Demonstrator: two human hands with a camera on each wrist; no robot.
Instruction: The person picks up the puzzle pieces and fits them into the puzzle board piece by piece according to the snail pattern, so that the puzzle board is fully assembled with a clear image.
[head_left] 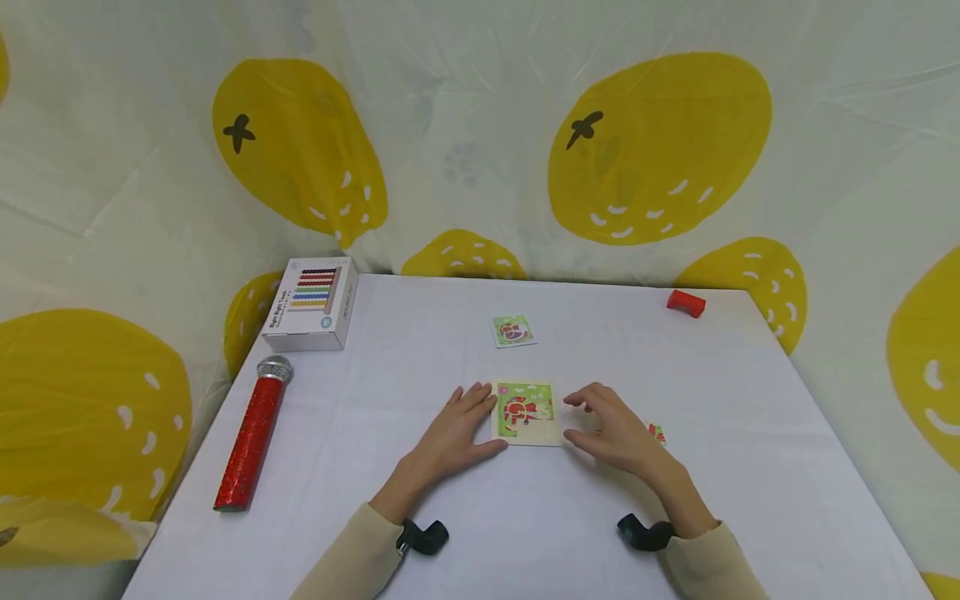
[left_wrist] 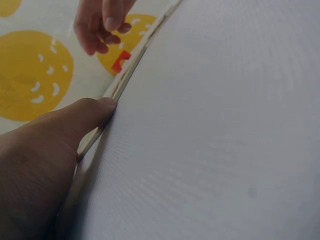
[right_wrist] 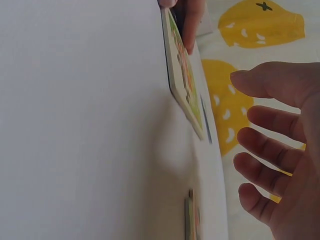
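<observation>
A square wooden jigsaw board (head_left: 528,435) lies in front of me, its green and red picture partly filled in and bare wood showing at the lower right. My left hand (head_left: 459,427) rests along its left side, fingers straight; in the left wrist view the thumb (left_wrist: 95,112) touches the board's edge. Just right of the board hovers my right hand (head_left: 611,429), holding nothing, its fingers loosely bent and spread apart. Loose jigsaw pieces (head_left: 657,433) sit by the right wrist, partly hidden by it, and show at the bottom of the right wrist view (right_wrist: 192,220).
A small picture card (head_left: 513,331) lies beyond the board. On the left are a white abacus box (head_left: 307,333) and a red glitter toy microphone (head_left: 253,442). One red arch-shaped block (head_left: 686,303) sits near the back right edge of the white table (head_left: 750,467).
</observation>
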